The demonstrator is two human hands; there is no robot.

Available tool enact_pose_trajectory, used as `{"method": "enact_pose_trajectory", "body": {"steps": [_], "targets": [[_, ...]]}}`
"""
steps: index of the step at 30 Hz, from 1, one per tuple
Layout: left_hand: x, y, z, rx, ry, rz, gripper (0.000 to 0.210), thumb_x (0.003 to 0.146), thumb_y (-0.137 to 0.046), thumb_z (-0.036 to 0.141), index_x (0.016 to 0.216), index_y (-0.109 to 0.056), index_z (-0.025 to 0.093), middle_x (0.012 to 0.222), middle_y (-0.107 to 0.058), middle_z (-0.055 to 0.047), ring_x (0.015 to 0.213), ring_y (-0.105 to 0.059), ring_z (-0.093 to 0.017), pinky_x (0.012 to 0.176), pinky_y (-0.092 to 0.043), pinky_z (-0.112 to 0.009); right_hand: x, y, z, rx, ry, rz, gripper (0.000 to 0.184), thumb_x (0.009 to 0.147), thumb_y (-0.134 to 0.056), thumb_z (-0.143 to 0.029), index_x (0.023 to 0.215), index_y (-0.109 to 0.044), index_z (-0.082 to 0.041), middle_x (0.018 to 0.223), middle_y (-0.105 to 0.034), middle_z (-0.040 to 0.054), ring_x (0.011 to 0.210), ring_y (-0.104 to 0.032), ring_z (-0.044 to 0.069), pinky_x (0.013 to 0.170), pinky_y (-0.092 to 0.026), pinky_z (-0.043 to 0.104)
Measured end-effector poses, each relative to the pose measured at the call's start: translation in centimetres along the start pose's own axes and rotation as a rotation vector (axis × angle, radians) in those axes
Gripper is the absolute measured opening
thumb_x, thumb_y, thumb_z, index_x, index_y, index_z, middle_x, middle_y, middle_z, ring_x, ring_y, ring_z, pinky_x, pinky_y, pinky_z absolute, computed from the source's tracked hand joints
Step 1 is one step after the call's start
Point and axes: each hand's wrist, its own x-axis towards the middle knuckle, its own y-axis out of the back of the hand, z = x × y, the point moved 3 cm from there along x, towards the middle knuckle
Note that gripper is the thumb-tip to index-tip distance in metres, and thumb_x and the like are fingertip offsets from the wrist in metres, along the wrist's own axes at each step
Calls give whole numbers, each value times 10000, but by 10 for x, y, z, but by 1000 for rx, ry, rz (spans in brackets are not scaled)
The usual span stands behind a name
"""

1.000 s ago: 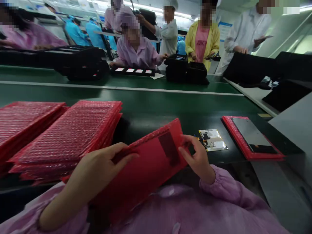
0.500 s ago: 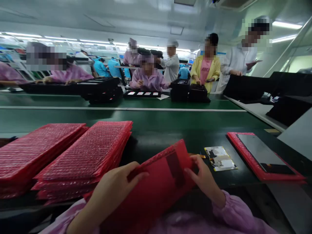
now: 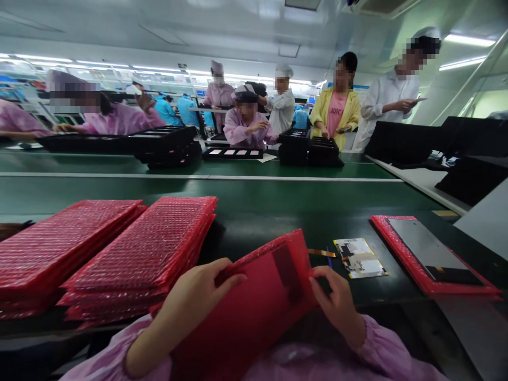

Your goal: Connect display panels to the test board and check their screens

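A red bubble-wrap bag (image 3: 254, 312) is tilted up in front of me, with a dark rectangular panel showing through its film near the upper right. My left hand (image 3: 202, 299) is closed on the bag's upper left edge, thumb on the near face. At the bag's right edge, my right hand (image 3: 333, 293) pinches the film between thumb and fingers. Just beyond that hand, a small display panel (image 3: 362, 258) with an orange flex cable lies on the dark green bench (image 3: 278, 203). The bag's lower part runs out of view.
Two stacks of red bubble-wrap bags, a left stack (image 3: 67, 238) and a nearer stack (image 3: 146, 248), stand at the left. On the right, a grey screen panel (image 3: 431, 248) rests on a red bag (image 3: 383, 225). Across the bench are black trays (image 3: 166, 143) and several co-workers.
My right hand has slid slightly down the bag's right edge, and more of the orange cable shows. The bag has barely moved. Across the bench, a co-worker at left has raised a hand.
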Motion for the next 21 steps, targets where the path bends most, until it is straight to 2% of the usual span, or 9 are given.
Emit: {"method": "enact_pose_trajectory", "body": {"steps": [3,5,9,12,13,15,16,18,21], "targets": [[-1,0,1,-13,-4,-20,367,875,-473,548,793,-564,203,768,-655,13,762,-589,-176,677,-284,-272,3,2,10,303,-299,-98,179,973,-468,-291,839,-484,-174,707,-557,3,567,-516,112,506,-435,200],[-1,-1,0,-13,-5,-29,367,873,-482,548,786,-562,201,765,-654,13,758,-587,-176,673,-281,-271,2,5,16,389,-405,-79,184,945,-505,-313,830,-480,-172,778,-588,27,635,-546,123,559,-457,208],[-2,-4,2,-9,-15,-12,357,882,-474,538,814,-577,203,814,-672,0,802,-607,-188,688,-289,-274,-4,10,10,203,-234,46,112,908,-573,-245,828,-542,-173,941,-628,53,828,-597,140,720,-476,209],[-2,-6,5,11,-11,-17,353,884,-469,530,813,-577,201,833,-675,-18,815,-611,-199,695,-290,-277,-9,7,2,255,-224,-107,110,944,-515,-255,897,-586,-186,901,-643,33,755,-601,130,663,-481,199],[-3,-7,6,16,-10,-22,351,884,-470,527,807,-575,201,833,-675,-19,814,-610,-199,694,-288,-277,-9,5,1,293,-266,-180,153,954,-473,-252,951,-611,-187,931,-654,39,790,-616,137,694,-495,209],[-4,-8,7,19,-9,-34,339,886,-476,516,803,-575,203,824,-674,-14,807,-608,-194,689,-283,-276,-8,2,4,328,-346,-281,307,936,-392,-209,1110,-643,-178,1061,-666,67,986,-632,171,878,-507,274],[-5,-9,8,20,-10,-39,330,888,-480,507,801,-575,203,822,-674,-10,804,-607,-191,686,-280,-275,-7,1,6,333,-374,-310,389,902,-375,-179,1189,-637,-169,1138,-655,82,1072,-617,189,962,-484,320],[-7,-9,10,24,-14,-48,319,892,-489,493,799,-577,201,815,-672,-3,797,-605,-188,686,-281,-273,-6,-1,10,365,-418,-339,494,840,-399,-160,1292,-597,-148,1254,-616,111,1112,-615,220,1005,-474,392],[-10,-9,14,40,-15,-68,299,891,-513,472,799,-586,197,819,-673,0,811,-611,-188,699,-292,-268,-5,-4,11,409,-432,-354,473,821,-536,-200,1287,-593,-143,1259,-615,125,1079,-629,243,977,-496,414]]}}
